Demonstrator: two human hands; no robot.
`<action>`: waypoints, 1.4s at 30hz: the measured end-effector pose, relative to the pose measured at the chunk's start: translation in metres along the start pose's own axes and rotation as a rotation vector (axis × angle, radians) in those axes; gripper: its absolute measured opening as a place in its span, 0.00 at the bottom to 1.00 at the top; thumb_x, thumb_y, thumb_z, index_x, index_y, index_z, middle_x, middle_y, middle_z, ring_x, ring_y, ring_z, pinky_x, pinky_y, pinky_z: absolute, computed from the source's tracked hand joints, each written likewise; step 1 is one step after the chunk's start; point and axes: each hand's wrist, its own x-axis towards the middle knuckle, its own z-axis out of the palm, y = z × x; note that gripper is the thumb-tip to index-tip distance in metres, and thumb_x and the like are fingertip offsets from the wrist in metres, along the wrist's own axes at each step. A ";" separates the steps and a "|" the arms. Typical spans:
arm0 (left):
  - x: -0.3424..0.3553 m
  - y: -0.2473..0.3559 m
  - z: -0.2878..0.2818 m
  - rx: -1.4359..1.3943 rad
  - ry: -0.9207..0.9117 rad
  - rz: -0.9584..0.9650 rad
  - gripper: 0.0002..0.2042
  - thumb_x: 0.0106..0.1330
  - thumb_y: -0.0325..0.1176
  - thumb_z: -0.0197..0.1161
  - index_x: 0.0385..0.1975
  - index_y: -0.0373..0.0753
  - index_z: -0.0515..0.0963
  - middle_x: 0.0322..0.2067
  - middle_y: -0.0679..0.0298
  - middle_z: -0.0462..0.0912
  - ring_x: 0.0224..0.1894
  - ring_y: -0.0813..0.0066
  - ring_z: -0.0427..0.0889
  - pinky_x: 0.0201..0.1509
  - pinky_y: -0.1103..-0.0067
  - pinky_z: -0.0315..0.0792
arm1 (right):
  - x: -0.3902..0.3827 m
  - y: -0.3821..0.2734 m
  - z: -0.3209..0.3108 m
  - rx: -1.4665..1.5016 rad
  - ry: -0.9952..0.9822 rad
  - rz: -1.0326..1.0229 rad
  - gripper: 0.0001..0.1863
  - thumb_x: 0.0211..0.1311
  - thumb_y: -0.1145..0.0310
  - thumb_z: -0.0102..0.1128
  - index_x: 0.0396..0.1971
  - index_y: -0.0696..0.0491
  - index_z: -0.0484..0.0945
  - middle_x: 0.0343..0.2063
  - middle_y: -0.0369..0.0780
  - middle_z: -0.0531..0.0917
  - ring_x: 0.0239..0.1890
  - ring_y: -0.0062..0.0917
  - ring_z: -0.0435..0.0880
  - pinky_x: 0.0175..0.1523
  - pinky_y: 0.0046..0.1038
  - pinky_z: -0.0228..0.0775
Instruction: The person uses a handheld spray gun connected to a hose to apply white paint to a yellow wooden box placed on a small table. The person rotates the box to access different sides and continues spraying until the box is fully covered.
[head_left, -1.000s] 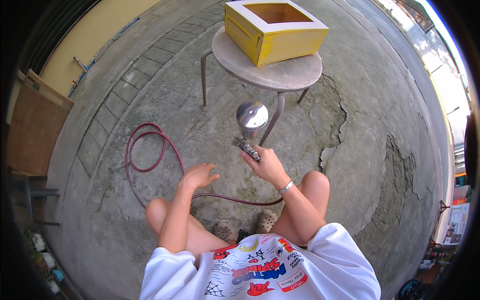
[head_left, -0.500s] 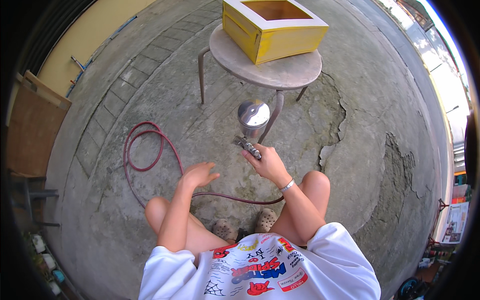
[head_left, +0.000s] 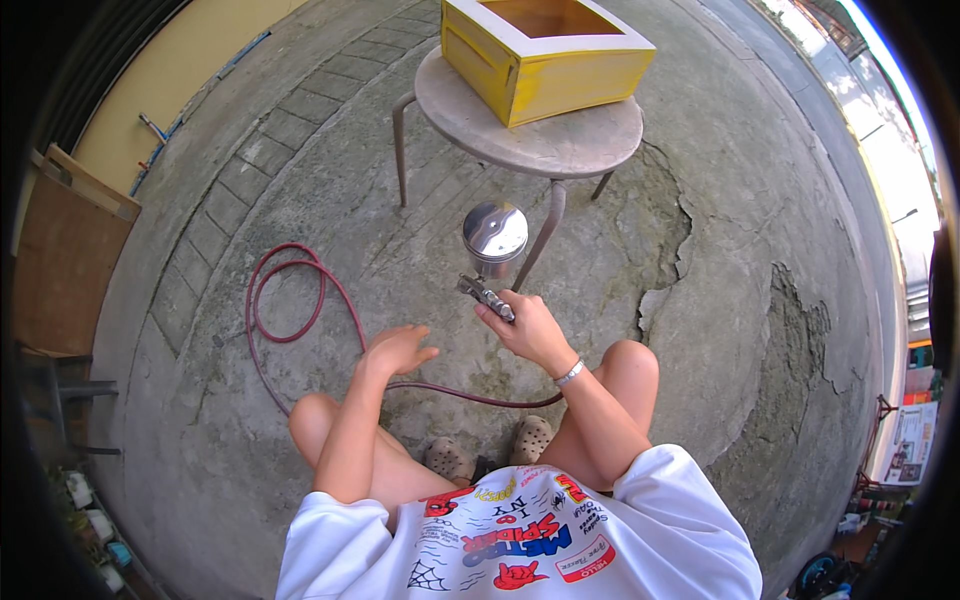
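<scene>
A spray gun with a shiny metal paint cup on top is gripped in my right hand. My fingers wrap round its handle, and its nozzle end points to the left. My left hand hovers over my left knee with its fingers stretched out, holding nothing. Beyond the gun, a yellow box with a white top frame and a rectangular opening stands on a round stool. A dark red hose crosses the ground below my hands toward my right forearm.
The hose lies coiled on the cracked concrete at left. Broken, rough patches mark the ground at right. A brown wooden board leans at the far left, and a dark chair-like frame stands below it.
My right hand has shifted the spray gun and its cup slightly to the left. My left hand stays in place. The box and stool appear a little further left.
</scene>
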 end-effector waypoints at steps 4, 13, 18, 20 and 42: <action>-0.001 0.003 0.001 -0.019 0.013 0.018 0.28 0.74 0.54 0.58 0.64 0.39 0.74 0.59 0.49 0.81 0.60 0.50 0.80 0.62 0.60 0.74 | 0.001 0.009 0.003 -0.015 0.042 0.010 0.23 0.67 0.52 0.68 0.29 0.60 0.81 0.22 0.55 0.83 0.29 0.55 0.83 0.36 0.47 0.75; 0.001 0.000 0.005 -0.007 0.037 0.033 0.28 0.74 0.53 0.59 0.64 0.39 0.74 0.58 0.49 0.82 0.60 0.50 0.80 0.62 0.59 0.74 | -0.002 0.006 0.002 0.008 0.042 0.017 0.23 0.67 0.52 0.68 0.29 0.60 0.80 0.22 0.55 0.83 0.28 0.55 0.83 0.35 0.46 0.75; -0.001 0.001 0.000 -0.015 0.032 0.022 0.28 0.74 0.53 0.59 0.65 0.39 0.74 0.58 0.48 0.82 0.60 0.50 0.80 0.62 0.59 0.74 | -0.001 0.004 -0.001 -0.012 0.015 0.023 0.23 0.68 0.51 0.67 0.29 0.61 0.80 0.22 0.55 0.83 0.28 0.54 0.83 0.35 0.46 0.74; -0.001 0.003 -0.002 -0.005 0.033 0.026 0.28 0.74 0.53 0.59 0.65 0.39 0.74 0.58 0.49 0.82 0.60 0.50 0.80 0.62 0.59 0.74 | -0.001 0.004 0.003 0.019 0.048 0.011 0.24 0.68 0.51 0.67 0.29 0.61 0.80 0.22 0.55 0.83 0.28 0.54 0.84 0.35 0.46 0.75; -0.004 0.005 -0.003 0.006 -0.007 -0.019 0.28 0.75 0.53 0.58 0.66 0.39 0.73 0.62 0.51 0.79 0.63 0.53 0.78 0.64 0.60 0.73 | 0.000 0.002 -0.005 -0.018 0.039 -0.009 0.23 0.68 0.52 0.67 0.28 0.61 0.79 0.22 0.55 0.82 0.28 0.55 0.83 0.34 0.46 0.74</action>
